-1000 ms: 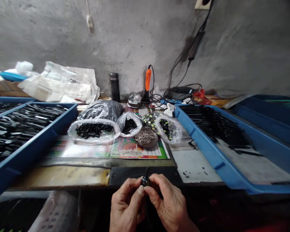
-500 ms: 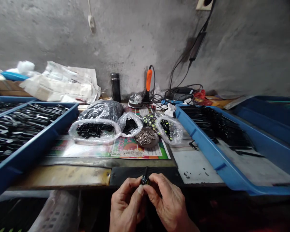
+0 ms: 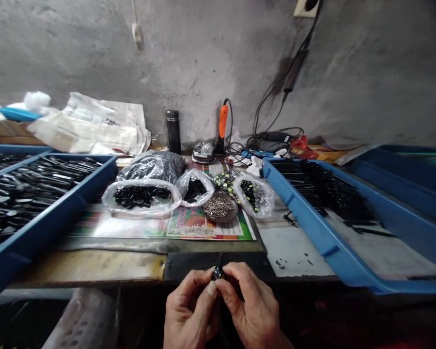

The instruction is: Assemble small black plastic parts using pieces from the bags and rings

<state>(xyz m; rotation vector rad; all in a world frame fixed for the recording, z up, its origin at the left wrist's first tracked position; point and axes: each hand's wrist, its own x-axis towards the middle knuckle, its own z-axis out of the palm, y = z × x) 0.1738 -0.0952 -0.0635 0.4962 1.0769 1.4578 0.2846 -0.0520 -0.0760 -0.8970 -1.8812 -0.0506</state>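
My left hand (image 3: 191, 305) and my right hand (image 3: 249, 303) meet at the bench's front edge, pinching a small round black part (image 3: 218, 274) between their fingertips. A thin black strip seems to run down from it, mostly hidden by my fingers. Beyond them lies a black rubber mat (image 3: 218, 264). A dish of small silver metal pieces (image 3: 217, 207) sits farther off, beside clear plastic bags holding small black parts (image 3: 141, 196).
Blue trays of long black pieces stand at left (image 3: 51, 213) and right (image 3: 312, 213). A printed paper sheet (image 3: 207, 230) lies under the bags. At the back are a black flask (image 3: 173, 132), an orange-handled tool (image 3: 223, 121), tangled cables and white plastic bags.
The black strip above my fingertips no longer shows; the part has turned slightly between my fingers. My hands stay in nearly the same place.
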